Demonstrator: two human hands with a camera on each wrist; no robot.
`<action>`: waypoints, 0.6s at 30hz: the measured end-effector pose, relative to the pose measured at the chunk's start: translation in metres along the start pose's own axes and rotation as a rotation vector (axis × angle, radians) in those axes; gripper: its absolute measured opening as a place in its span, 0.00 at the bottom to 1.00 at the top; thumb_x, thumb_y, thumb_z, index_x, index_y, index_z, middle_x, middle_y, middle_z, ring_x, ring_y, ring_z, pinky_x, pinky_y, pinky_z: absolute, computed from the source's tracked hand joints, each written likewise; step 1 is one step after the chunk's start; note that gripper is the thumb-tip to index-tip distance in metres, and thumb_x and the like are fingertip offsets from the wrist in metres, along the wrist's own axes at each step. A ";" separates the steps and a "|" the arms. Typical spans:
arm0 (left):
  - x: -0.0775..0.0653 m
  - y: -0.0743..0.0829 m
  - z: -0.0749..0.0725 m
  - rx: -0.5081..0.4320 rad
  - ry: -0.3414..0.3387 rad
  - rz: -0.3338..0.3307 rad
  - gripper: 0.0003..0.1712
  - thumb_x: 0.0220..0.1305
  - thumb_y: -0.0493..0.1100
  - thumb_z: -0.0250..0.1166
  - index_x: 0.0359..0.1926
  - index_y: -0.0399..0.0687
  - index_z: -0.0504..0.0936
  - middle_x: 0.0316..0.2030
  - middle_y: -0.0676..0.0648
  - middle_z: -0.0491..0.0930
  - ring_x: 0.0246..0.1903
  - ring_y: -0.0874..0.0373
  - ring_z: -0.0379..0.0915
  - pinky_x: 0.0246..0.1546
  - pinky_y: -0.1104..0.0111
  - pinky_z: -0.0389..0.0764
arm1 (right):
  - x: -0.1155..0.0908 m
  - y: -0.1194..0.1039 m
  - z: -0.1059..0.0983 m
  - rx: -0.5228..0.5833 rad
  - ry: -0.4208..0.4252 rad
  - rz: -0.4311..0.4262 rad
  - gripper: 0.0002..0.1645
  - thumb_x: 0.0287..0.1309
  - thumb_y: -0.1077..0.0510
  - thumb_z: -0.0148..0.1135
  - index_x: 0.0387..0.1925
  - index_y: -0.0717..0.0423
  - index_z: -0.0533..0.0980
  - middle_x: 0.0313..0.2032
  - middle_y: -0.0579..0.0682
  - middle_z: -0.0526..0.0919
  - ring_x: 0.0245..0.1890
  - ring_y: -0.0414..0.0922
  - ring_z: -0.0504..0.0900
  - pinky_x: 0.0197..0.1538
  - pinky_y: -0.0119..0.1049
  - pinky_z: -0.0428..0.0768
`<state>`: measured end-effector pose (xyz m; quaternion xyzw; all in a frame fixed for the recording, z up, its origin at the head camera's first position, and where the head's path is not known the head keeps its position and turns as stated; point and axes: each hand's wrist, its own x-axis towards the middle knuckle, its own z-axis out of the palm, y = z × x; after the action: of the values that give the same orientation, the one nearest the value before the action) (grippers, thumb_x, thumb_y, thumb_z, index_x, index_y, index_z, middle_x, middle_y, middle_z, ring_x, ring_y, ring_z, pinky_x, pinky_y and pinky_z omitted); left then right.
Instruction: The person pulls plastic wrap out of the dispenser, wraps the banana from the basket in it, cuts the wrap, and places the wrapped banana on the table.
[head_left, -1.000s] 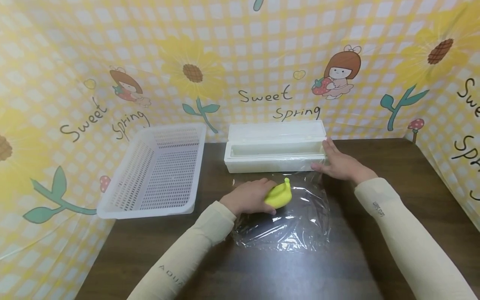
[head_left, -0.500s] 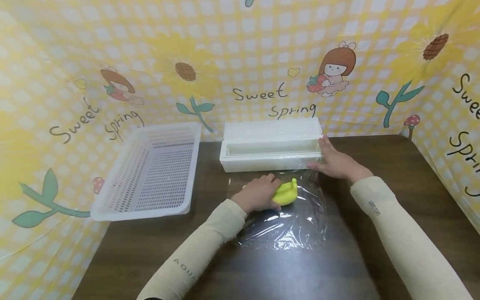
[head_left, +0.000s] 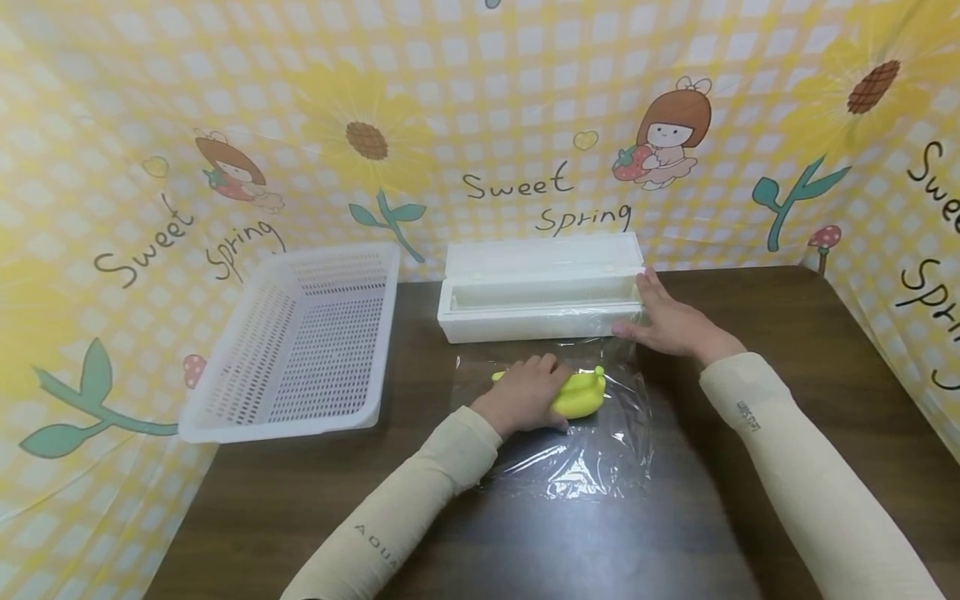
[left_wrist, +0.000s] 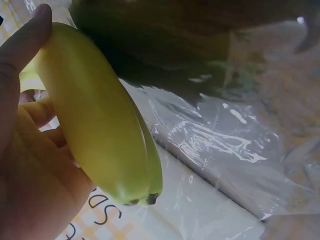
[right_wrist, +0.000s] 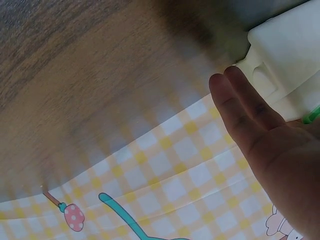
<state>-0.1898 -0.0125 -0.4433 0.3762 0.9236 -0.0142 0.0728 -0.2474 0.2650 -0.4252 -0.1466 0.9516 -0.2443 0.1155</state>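
My left hand (head_left: 525, 396) grips a bunch of yellow bananas (head_left: 583, 398) from above, low over a sheet of clear plastic film (head_left: 585, 471) spread on the table. In the left wrist view the thumb lies along one side of the bananas (left_wrist: 97, 110), their dark tips pointing away from the palm. Behind the film stands a long white box (head_left: 517, 327), lid raised at the back, and the film runs from its front. Against the box's right end rests my right hand (head_left: 678, 329), thumb near the front corner. Its fingers (right_wrist: 232, 105) are straight in the right wrist view.
A white perforated plastic basket (head_left: 288, 429) stands left of the box, nothing inside it. Yellow checked cloth (head_left: 525, 108) with printed flowers and figures hangs behind and at both sides of the dark wooden table (head_left: 600, 550).
My left hand has moved right with the bananas, and they have turned from slanting to nearly level over the film. The right hand stays at the box's end. The view has shifted slightly.
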 end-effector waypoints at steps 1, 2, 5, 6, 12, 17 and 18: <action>-0.001 0.001 -0.001 0.003 -0.001 -0.005 0.48 0.52 0.66 0.75 0.69 0.50 0.70 0.51 0.48 0.73 0.48 0.54 0.71 0.49 0.61 0.76 | 0.000 -0.001 0.000 -0.001 -0.002 0.000 0.68 0.64 0.23 0.48 0.78 0.63 0.28 0.77 0.59 0.21 0.73 0.69 0.47 0.70 0.64 0.54; -0.001 0.001 -0.001 0.005 -0.003 -0.009 0.48 0.53 0.66 0.75 0.69 0.50 0.70 0.51 0.48 0.73 0.49 0.54 0.71 0.50 0.61 0.76 | 0.000 -0.001 0.000 -0.001 -0.005 0.000 0.68 0.64 0.23 0.48 0.78 0.63 0.28 0.77 0.59 0.20 0.74 0.69 0.47 0.70 0.64 0.54; -0.003 0.002 -0.001 0.007 -0.007 -0.016 0.48 0.53 0.67 0.74 0.69 0.50 0.70 0.52 0.47 0.73 0.51 0.53 0.71 0.52 0.59 0.76 | 0.000 -0.002 0.001 0.000 -0.010 0.003 0.67 0.65 0.24 0.49 0.77 0.62 0.27 0.76 0.57 0.18 0.73 0.70 0.47 0.70 0.64 0.54; -0.003 0.003 -0.001 0.006 -0.008 -0.019 0.48 0.53 0.67 0.74 0.69 0.50 0.70 0.53 0.47 0.73 0.52 0.53 0.71 0.52 0.59 0.76 | 0.000 -0.002 0.001 0.000 -0.012 0.004 0.67 0.65 0.24 0.49 0.77 0.62 0.27 0.76 0.57 0.18 0.73 0.70 0.48 0.70 0.64 0.54; -0.006 0.006 0.003 0.017 -0.007 -0.011 0.47 0.53 0.68 0.73 0.67 0.50 0.72 0.55 0.47 0.73 0.55 0.52 0.70 0.55 0.58 0.75 | 0.001 -0.001 0.003 -0.003 -0.001 0.012 0.68 0.65 0.24 0.50 0.78 0.61 0.27 0.76 0.58 0.19 0.72 0.71 0.50 0.69 0.65 0.55; -0.008 0.008 0.003 0.021 -0.012 -0.017 0.49 0.52 0.69 0.73 0.68 0.50 0.70 0.58 0.46 0.72 0.56 0.52 0.70 0.57 0.57 0.74 | 0.001 -0.001 0.003 0.003 0.008 -0.003 0.67 0.66 0.26 0.51 0.77 0.63 0.27 0.76 0.60 0.20 0.74 0.69 0.46 0.70 0.64 0.54; -0.009 0.008 0.004 0.024 -0.013 -0.024 0.49 0.53 0.69 0.73 0.69 0.50 0.70 0.58 0.46 0.72 0.56 0.51 0.70 0.57 0.56 0.74 | 0.001 -0.002 0.004 0.003 0.008 -0.005 0.67 0.66 0.25 0.51 0.77 0.64 0.27 0.76 0.60 0.20 0.74 0.69 0.46 0.70 0.64 0.53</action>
<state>-0.1779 -0.0131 -0.4453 0.3659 0.9273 -0.0284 0.0740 -0.2466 0.2616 -0.4274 -0.1478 0.9513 -0.2466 0.1111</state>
